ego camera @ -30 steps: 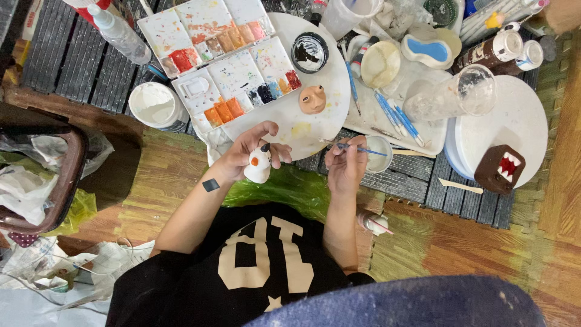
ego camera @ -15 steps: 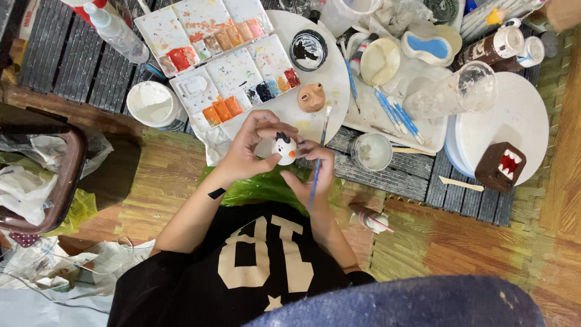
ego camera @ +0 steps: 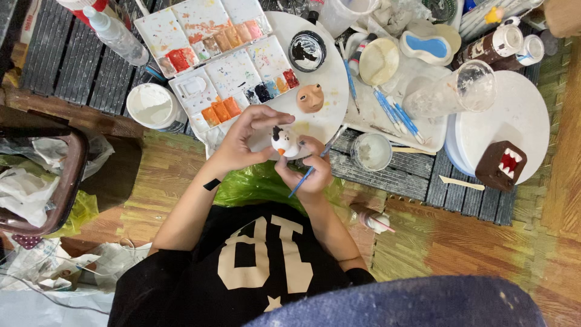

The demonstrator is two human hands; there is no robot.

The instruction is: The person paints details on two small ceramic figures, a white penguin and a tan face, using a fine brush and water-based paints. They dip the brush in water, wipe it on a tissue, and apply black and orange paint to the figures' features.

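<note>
Two hands meet just past the near edge of the grey slatted desk (ego camera: 72, 72), over a crumpled green plastic sheet (ego camera: 254, 184). Between them sits a small white clay figurine with black markings and an orange beak (ego camera: 284, 144). The left hand (ego camera: 242, 139) curls around it from the left, thumb below and fingers arched over the top, closed on it. The right hand (ego camera: 308, 169) steadies it from below and to the right while pinching a thin blue-handled paintbrush (ego camera: 310, 171), which slants down to the left under the figurine.

Open room is scarce. Directly beyond the hands a round white turntable (ego camera: 327, 72) carries two white plastic paint palettes (ego camera: 212, 54), a black-stained paint pot (ego camera: 307, 49) and a small tan clay head (ego camera: 310, 98). A white tub (ego camera: 151, 106) stands left of the palettes. To the right, a small cup of cloudy water (ego camera: 371, 151) sits near the right hand, with loose blue brushes (ego camera: 393, 115) behind it. Farther right, a brown block-shaped figure with a red toothed mouth (ego camera: 501, 165) rests on a second white round board (ego camera: 520, 115). A brown bin (ego camera: 54, 188) stuffed with paper crowds the left edge.
</note>
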